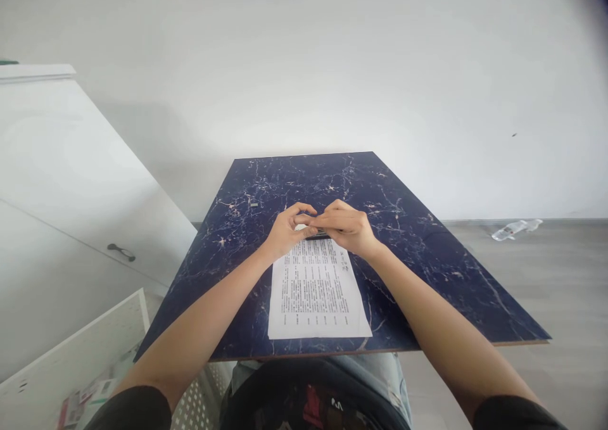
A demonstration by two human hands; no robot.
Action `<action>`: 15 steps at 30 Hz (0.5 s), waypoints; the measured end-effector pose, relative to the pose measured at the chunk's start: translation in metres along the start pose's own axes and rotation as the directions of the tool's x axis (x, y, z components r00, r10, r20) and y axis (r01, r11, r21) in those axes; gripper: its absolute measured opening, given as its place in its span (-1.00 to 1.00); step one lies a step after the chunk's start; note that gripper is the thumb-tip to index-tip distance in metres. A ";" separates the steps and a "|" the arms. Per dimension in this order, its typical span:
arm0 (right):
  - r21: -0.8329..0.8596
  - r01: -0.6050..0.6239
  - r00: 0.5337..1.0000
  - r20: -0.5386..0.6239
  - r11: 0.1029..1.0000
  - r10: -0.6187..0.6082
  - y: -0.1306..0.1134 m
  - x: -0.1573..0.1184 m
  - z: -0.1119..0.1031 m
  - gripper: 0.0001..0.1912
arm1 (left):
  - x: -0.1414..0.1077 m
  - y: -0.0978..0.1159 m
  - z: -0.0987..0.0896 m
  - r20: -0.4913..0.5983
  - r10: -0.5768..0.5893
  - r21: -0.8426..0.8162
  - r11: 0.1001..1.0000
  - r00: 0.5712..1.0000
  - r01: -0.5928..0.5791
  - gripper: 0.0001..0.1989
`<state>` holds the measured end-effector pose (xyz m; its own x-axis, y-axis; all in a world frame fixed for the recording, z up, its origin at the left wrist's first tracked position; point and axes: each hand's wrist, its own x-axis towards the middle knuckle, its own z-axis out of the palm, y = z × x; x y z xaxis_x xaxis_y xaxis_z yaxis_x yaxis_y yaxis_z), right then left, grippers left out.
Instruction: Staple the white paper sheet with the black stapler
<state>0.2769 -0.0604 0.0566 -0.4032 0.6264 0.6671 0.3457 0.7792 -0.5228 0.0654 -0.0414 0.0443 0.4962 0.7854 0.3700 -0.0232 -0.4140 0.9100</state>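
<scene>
A small black clip (pixel 317 234) is pinched by left hand (pixel 287 228) and right hand (pixel 349 226) fingers at the printed sheet's (pixel 316 290) far edge, mid-table (pixel 427 240).

tabletop (pixel 408 240): navy, white-veined marble | sheet (pixel 316 290): white, black print
</scene>
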 end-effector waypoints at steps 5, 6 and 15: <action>0.104 -0.304 0.856 -0.406 0.947 0.319 0.032 -0.005 -0.032 -0.83 | 0.008 -0.005 -0.040 -0.231 0.121 0.327 0.944 0.965 -0.040 -0.73; 0.137 -0.359 0.794 -0.475 0.923 0.379 0.047 -0.009 -0.040 -0.79 | 0.009 -0.012 -0.054 -0.293 0.147 0.438 0.899 0.945 -0.004 -0.76; -0.060 -0.767 0.541 -0.595 0.639 0.594 0.164 -0.061 -0.088 -0.79 | -0.001 -0.082 -0.144 -0.516 -0.053 0.803 0.317 0.855 0.504 -0.73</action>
<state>0.4332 0.0275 -0.0236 0.4914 0.7902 0.3662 0.5807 0.0160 -0.8140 -0.0582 0.0582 -0.0033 -0.0221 0.9309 0.3645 0.9401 -0.1047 0.3245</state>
